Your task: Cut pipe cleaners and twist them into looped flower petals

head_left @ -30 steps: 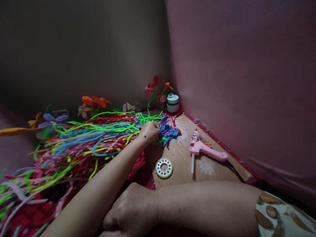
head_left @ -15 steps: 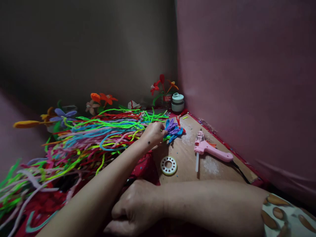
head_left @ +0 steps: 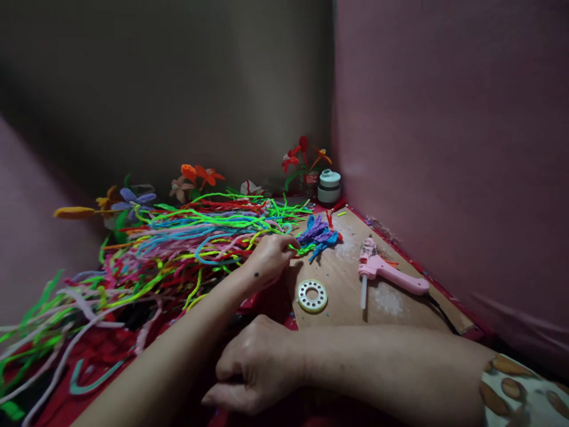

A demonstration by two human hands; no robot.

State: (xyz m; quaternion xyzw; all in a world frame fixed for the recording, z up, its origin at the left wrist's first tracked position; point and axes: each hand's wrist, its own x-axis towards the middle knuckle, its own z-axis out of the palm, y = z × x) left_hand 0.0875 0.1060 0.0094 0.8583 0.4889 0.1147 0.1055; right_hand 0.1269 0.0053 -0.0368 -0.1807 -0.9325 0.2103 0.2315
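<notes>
My left hand (head_left: pixel 272 258) reaches out to the right edge of a heap of colourful pipe cleaners (head_left: pixel 178 237). Its fingertips are pinched together by green strands, just left of a small bunch of purple and blue pieces (head_left: pixel 319 234); what they hold is too small to make out. Nearer to me, my right hand (head_left: pixel 258 365) is curled low over the red cloth, its fingers bent, and whatever may be in it is hidden. A white ring with holes (head_left: pixel 312 296) lies on the brown board beyond my right forearm.
On the brown board (head_left: pixel 342 267) rests a pink glue gun (head_left: pixel 391 274) with its cord. Behind stand a pale lidded jar (head_left: pixel 329 187), red flowers (head_left: pixel 291 159) and orange flowers (head_left: pixel 208 175). A pink wall (head_left: pixel 444 118) rises at the right.
My left hand has drawn back slightly from the purple and blue bunch toward the green strands. The whole view has shifted a little, with things now further right.
</notes>
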